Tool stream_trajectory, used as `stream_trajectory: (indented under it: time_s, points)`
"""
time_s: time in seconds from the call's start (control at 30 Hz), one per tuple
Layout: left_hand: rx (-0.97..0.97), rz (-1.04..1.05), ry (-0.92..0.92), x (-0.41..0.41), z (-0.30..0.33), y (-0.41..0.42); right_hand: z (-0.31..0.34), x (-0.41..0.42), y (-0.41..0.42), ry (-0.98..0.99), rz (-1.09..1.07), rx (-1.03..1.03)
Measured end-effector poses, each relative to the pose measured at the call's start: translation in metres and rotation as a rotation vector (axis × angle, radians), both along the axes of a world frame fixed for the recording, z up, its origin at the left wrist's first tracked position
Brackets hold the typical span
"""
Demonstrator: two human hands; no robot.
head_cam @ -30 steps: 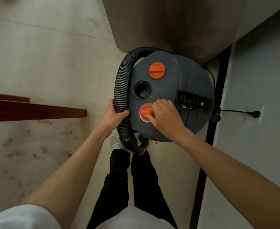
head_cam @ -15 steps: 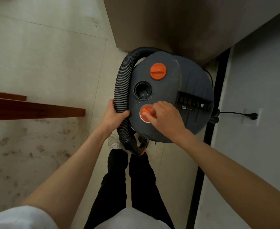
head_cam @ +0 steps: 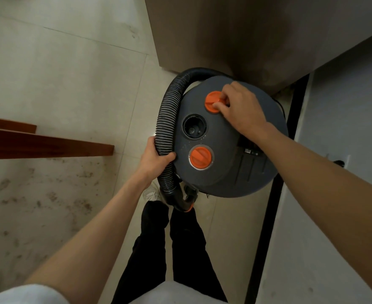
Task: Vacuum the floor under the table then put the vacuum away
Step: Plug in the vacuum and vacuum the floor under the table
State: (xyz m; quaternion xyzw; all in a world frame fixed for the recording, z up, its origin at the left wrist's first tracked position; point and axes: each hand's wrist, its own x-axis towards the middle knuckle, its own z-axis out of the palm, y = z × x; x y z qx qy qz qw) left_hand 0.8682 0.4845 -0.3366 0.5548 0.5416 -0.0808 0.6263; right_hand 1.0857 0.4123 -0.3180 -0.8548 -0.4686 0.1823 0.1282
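Nearest: person's legs and a shoe (head_cam: 152, 194) on the tile floor (head_cam: 60, 73), right behind the vacuum (head_cam: 235, 172).
Left hand (head_cam: 153, 159) grip closed round the black hose (head_cam: 166, 128), which loops round the vacuum's left side w/ its end by the feet.
Right hand (head_cam: 239, 108) pinches the far orange knob (head_cam: 213, 102) on the lid; near orange knob (head_cam: 201, 158) untouched, open port (head_cam: 195, 126) between them.
Vacuum sits upright on the floor, against a brown cabinet (head_cam: 224, 29), beside the wall.
Progress, my read: early, setup stage. Dirt specks (head_cam: 38, 194) on the floor at left, so vacuuming prob not done; put-away also left.
Cord looks plugged into the wall socket (head_cam: 343, 162) at right, but the arm hides most of it.
In the way: wooden desk edge (head_cam: 49, 145) at left, tight corner, hose by the feet = trip risk.
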Motion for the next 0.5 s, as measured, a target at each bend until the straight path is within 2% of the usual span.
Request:
stream_trajectory:
  time_s: [0.5]
  points:
    - [-0.01, 0.005, 0.014, 0.0, -0.003, 0.0, -0.006, -0.022, -0.002, -0.011, -0.137, 0.064]
